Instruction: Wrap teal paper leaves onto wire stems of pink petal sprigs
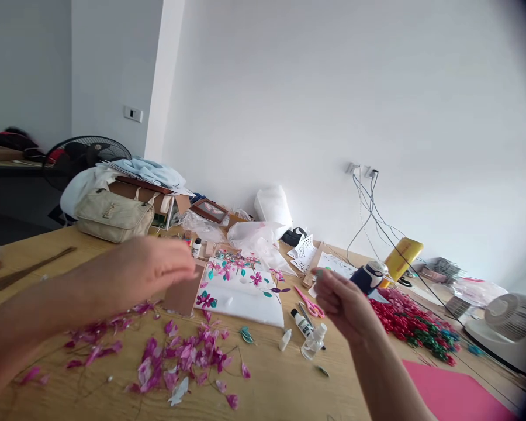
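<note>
My left hand (164,266) hovers above the left side of the table, smeared by motion. Its fingers look pressed together, and anything between them does not show. To the right, my right hand (339,304) is closed in a pinch, with a small teal piece (318,273) at the fingertips. Between the hands lies a white panel (245,298) bearing pink and purple flowers (256,279) and teal leaves. Loose purple petals (193,354) on thin stems spread across the front. A teal leaf piece (246,334) lies apart from them.
Pink scissors (310,302), a dark bottle (301,323), a clear bottle (314,342) and a small white tube (284,339) stand or lie near my right hand. Farther right are red petals (403,316), a pink sheet (456,389) and a small fan (511,327). A beige bag (114,213) sits back left.
</note>
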